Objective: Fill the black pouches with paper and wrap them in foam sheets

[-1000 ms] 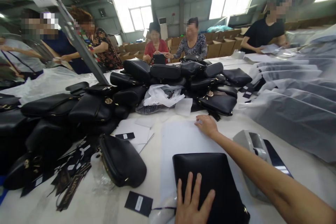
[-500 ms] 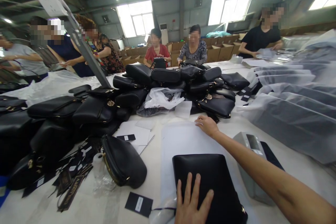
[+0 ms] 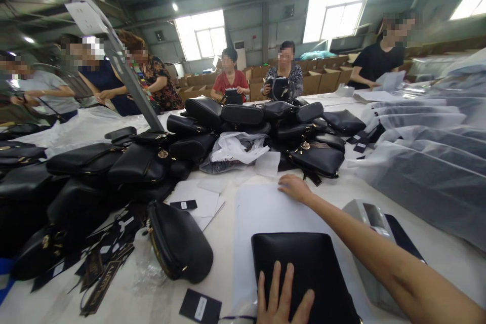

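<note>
"When looked down on from above, covered with what, largest first?"

"Across the white bench (image 3: 440,217), piled from the left edge past the middle with a heap of black bags (image 3: 136,164). Along the right edge, layered with translucent plastic bags (image 3: 436,177)."

"And nearer the middle?"

"Laid with a large white sheet (image 3: 261,207). Lying flat over its near part, toward the near edge: a smooth black bag (image 3: 321,263)."

"Held how?"

"Covered by the left hand (image 3: 279,301), palm down, fingers fanned, not clenched. At the sheet's far right corner, touched by the right hand (image 3: 296,187), fingers bent; impossible to tell whether pinching."

"To the right of the smooth one?"

"Placed just beside the sheet, partly hidden behind the right forearm: a grey device (image 3: 375,286)."

"To the left?"

"Resting tilted, with a gold-coloured zip visible: a rounded black bag (image 3: 184,243). Beyond, spread with white papers (image 3: 197,192). Toward the near left corner, strewn with dark strap tags (image 3: 104,278). Smallest, near the sheet: a black card with a white label (image 3: 200,307)."
</note>
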Tool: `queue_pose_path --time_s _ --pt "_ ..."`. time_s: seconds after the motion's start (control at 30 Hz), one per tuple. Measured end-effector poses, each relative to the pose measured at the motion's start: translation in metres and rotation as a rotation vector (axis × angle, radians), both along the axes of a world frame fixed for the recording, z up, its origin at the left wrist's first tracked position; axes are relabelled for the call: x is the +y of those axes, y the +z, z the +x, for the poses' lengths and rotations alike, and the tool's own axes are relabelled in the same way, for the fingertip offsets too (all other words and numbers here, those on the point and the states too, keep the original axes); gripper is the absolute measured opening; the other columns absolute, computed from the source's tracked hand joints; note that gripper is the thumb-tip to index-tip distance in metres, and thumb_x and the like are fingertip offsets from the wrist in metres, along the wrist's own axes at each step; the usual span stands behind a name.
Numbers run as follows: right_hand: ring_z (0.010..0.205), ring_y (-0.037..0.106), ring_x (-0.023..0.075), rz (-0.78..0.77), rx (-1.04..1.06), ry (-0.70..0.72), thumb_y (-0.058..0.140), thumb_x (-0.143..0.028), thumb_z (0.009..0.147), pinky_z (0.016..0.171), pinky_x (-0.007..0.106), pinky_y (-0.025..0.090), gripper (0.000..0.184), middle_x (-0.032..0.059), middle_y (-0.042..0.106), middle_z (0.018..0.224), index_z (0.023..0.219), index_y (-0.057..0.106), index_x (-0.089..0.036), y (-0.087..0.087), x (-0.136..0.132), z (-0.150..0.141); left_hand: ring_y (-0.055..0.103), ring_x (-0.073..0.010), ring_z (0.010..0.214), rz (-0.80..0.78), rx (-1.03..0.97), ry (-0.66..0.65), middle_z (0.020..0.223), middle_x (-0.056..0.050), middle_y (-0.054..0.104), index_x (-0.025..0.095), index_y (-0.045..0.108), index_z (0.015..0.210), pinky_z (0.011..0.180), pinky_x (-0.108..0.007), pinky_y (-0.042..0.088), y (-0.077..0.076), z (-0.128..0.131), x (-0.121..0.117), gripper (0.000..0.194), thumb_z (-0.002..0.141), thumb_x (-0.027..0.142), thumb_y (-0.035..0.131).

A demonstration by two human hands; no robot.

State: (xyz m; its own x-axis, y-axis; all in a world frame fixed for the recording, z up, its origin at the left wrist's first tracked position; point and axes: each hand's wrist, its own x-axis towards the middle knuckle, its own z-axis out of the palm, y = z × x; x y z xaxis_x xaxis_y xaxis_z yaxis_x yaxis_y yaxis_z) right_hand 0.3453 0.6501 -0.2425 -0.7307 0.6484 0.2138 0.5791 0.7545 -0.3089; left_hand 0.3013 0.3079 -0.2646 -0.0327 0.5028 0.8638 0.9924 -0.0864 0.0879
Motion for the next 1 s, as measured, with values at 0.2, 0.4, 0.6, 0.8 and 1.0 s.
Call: queue_pose_path --time_s 0.2,0.4,0.6,0.8,1.0 --pt "0.098 0.063 0.0213 -0.028 0.03 0.001 0.063 -0.023 0.083 0.089 0.034 0.047 0.007 0.0031 0.071 0.103 0.082 0.07 -0.023 0.004 -0.001 -0.01 0.056 -0.0257 0.126 0.072 -0.068 -0.007 0.131 0.0 0.065 0.04 0.07 0.106 0.115 -0.05 0.031 0.0 0.003 0.006 0.032 0.075 0.033 0.077" --pt "0.096 0.063 0.0227 -0.006 0.02 0.032 0.064 -0.023 0.082 0.091 0.037 0.043 0.004 0.0026 0.072 0.098 0.083 0.068 -0.024 0.018 -0.009 -0.003 0.056 -0.0246 0.127 0.081 -0.083 -0.009 0.133 0.002 0.063 0.041 0.071 0.103 0.116 -0.049 0.031 0.003 0.002 0.007 0.027 0.077 0.034 0.075" --pt "0.084 0.064 0.0206 -0.004 -0.004 0.009 0.068 -0.023 0.079 0.083 0.033 0.044 0.021 0.0006 0.07 0.084 0.1 0.067 -0.024 0.028 -0.017 0.001 0.055 -0.0275 0.127 0.028 -0.033 -0.026 0.137 -0.002 0.06 0.038 0.069 0.109 0.115 -0.053 0.031 0.005 -0.001 0.002 0.037 0.074 0.033 0.078" --pt "0.08 0.066 0.0209 -0.012 0.004 0.016 0.072 -0.027 0.077 0.078 0.031 0.046 0.007 0.002 0.071 0.081 0.083 0.073 -0.023 0.037 -0.015 0.001 0.055 -0.0288 0.127 0.044 0.002 0.002 0.138 -0.004 0.059 0.037 0.068 0.109 0.114 -0.055 0.032 -0.002 0.003 0.003 0.035 0.075 0.034 0.077" --pt "0.085 0.067 0.0215 -0.008 0.089 0.076 0.064 -0.032 0.086 0.08 0.031 0.049 0.015 0.0035 0.074 0.089 0.085 0.077 -0.024 0.063 -0.022 0.006 0.047 -0.0293 0.134 -0.136 0.068 -0.095 0.146 -0.003 0.051 0.039 0.06 0.125 0.108 -0.053 0.041 0.014 -0.016 -0.01 0.049 0.079 0.033 0.074"
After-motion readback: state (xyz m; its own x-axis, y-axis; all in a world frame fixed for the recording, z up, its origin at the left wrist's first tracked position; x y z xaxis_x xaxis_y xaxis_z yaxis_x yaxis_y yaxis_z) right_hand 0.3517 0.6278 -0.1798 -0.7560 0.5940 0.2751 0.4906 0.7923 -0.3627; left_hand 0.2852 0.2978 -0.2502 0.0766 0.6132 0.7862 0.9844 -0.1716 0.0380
